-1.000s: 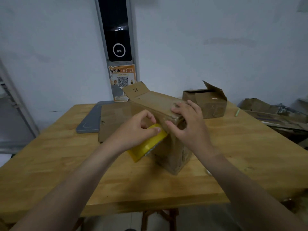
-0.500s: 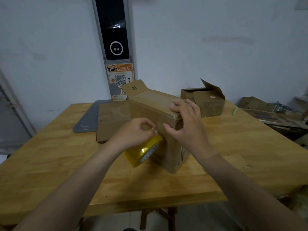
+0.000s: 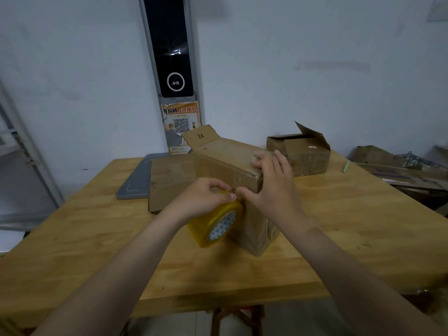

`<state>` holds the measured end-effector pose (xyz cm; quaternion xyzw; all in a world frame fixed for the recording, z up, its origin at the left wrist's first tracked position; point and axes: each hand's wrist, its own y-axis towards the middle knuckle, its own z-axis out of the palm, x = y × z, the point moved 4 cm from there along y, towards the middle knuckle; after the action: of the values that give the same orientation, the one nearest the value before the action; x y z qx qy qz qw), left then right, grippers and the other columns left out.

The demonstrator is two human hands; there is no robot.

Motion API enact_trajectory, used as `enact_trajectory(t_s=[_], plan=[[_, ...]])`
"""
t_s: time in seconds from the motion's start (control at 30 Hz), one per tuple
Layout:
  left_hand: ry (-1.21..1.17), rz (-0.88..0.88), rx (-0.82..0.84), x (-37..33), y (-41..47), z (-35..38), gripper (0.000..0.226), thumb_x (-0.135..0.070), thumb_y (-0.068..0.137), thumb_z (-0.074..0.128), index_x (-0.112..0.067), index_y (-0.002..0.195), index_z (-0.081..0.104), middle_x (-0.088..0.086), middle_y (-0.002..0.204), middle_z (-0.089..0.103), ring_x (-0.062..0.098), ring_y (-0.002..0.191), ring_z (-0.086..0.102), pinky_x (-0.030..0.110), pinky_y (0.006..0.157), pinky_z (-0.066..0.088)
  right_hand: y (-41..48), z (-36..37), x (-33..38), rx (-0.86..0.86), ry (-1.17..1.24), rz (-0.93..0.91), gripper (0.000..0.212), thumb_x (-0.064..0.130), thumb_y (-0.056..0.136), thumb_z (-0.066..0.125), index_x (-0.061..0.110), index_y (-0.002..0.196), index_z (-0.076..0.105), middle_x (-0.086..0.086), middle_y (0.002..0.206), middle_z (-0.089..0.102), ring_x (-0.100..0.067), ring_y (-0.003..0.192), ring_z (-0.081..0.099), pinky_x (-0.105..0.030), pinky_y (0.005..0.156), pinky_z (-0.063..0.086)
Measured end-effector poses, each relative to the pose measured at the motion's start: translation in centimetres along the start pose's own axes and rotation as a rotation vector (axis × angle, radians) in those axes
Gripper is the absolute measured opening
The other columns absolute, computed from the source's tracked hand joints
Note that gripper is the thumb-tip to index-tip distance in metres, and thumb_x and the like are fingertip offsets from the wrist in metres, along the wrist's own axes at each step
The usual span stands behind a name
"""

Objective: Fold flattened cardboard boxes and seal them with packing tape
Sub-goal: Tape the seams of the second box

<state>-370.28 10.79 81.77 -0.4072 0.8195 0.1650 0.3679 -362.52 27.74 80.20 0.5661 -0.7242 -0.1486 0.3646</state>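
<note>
Head view: box [image 3: 228, 166] sits mid table [image 3: 97, 238], near end facing cam. Tape roll [image 3: 215, 224] has dropped from the top edge to approx halfway down that end vs 1 s ago, left hand [image 3: 203, 200] gripping it w/ curled fingers. Right hand [image 3: 271, 185], fingers flat and spread, still presses the top corner. Strip prob wraps the edge now; tear-off looks next. Second box [image 3: 305, 154] at 2 o'clock, flat cardboard [image 3: 169, 180] at 10.

Left hand [image 3: 203, 202] curled in a grip — right hand [image 3: 271, 190] spread flat.
</note>
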Motion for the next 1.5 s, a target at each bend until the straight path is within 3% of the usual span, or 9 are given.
enact_trajectory(t_s=[0.13,0.33,0.53,0.77,0.87,1.0,1.2,1.37,1.5], plan=[[0.073,-0.004,-0.021,-0.3,-0.2,0.5,0.033,-0.052,0.09,0.071,-0.037,0.12,0.068,-0.003,0.117,0.058,0.02,0.111,0.057,0.037,0.095,0.05,0.1,-1.4,0.2,0.12,0.022,0.056,0.064,0.066,0.082,0.066,0.039,0.134,0.04,0.016,0.158,0.031,-0.021,0.156,0.002,-0.072,0.118,0.001],[0.076,-0.003,-0.02,-0.7,0.1,0.6,0.024,-0.048,0.089,0.073,-0.041,0.111,0.068,0.0,0.127,0.057,0.023,0.112,0.055,0.037,0.091,0.05,-2.2,-5.5,-4.0,-0.213,0.373,0.236,0.041,0.058,0.091,0.055,0.038,0.127,0.052,0.013,0.138,0.046,-0.018,0.132,0.04,-0.051,0.109,0.035],[0.078,-0.026,-0.054,-0.7,0.5,0.8,0.027,-0.048,0.087,0.076,-0.038,0.112,0.071,0.004,0.134,0.057,0.027,0.113,0.056,0.041,0.097,0.05,-6.0,-3.8,-11.0,0.212,-0.243,0.298,0.035,0.041,0.094,0.065,0.034,0.129,0.061,0.002,0.133,0.047,-0.026,0.125,0.047,-0.043,0.093,0.05],[0.074,-0.016,-0.1,-0.8,0.3,1.1,0.023,-0.045,0.087,0.077,-0.035,0.108,0.074,0.003,0.139,0.057,0.023,0.112,0.052,0.036,0.092,0.047,-10.1,-0.5,-14.5,0.678,-0.287,0.432,0.033,0.046,0.092,0.069,0.017,0.106,0.076,0.0,0.106,0.071,-0.024,0.098,0.068,-0.038,0.081,0.057],[0.077,-0.015,-0.099,-0.8,0.3,1.0,0.024,-0.045,0.087,0.077,-0.035,0.109,0.074,0.003,0.139,0.056,0.026,0.117,0.053,0.04,0.096,0.049,-11.1,0.5,-15.1,0.634,-0.289,0.429,0.044,0.048,0.098,0.059,0.011,0.079,0.074,-0.003,0.068,0.065,-0.023,0.067,0.066,-0.03,0.059,0.048],[0.108,-0.021,-0.103,-0.8,0.3,0.9,0.028,-0.046,0.087,0.077,-0.034,0.112,0.074,0.002,0.142,0.055,0.03,0.125,0.051,0.05,0.105,0.048,-11.7,0.6,-15.9,0.564,-0.221,0.505,0.047,0.048,0.096,0.058,0.013,0.066,0.067,-0.002,0.059,0.057,-0.023,0.055,0.056,-0.028,0.051,0.038],[0.108,-0.017,-0.097,-0.9,0.2,0.7,0.029,-0.043,0.087,0.078,-0.031,0.114,0.075,0.003,0.141,0.056,0.029,0.123,0.052,0.046,0.104,0.048,-11.0,-1.2,-15.1,0.339,0.135,0.65,0.017,0.034,0.09,0.07,0.021,0.083,0.078,-0.003,0.075,0.072,-0.019,0.069,0.064,-0.029,0.057,0.042],[0.129,-0.015,-0.085,-1.3,0.4,0.6,0.031,-0.043,0.088,0.077,-0.03,0.116,0.074,0.003,0.14,0.056,0.028,0.121,0.052,0.04,0.099,0.048,-8.5,-3.4,-12.5,0.066,0.806,0.817,0.012,0.024,0.09,0.067,0.013,0.094,0.064,-0.007,0.091,0.076,-0.023,0.072,0.071,-0.032,0.054,0.044],[0.126,-0.016,-0.086,-1.5,0.5,0.6,0.029,-0.043,0.088,0.077,-0.031,0.114,0.074,0.003,0.141,0.056,0.027,0.122,0.052,0.037,0.094,0.046,-6.6,-4.9,-10.5,0.052,0.894,0.737,0.017,0.022,0.085,0.075,0.011,0.099,0.073,0.002,0.067,0.055,-0.011,0.049,0.039,-0.025,0.042,0.026]])
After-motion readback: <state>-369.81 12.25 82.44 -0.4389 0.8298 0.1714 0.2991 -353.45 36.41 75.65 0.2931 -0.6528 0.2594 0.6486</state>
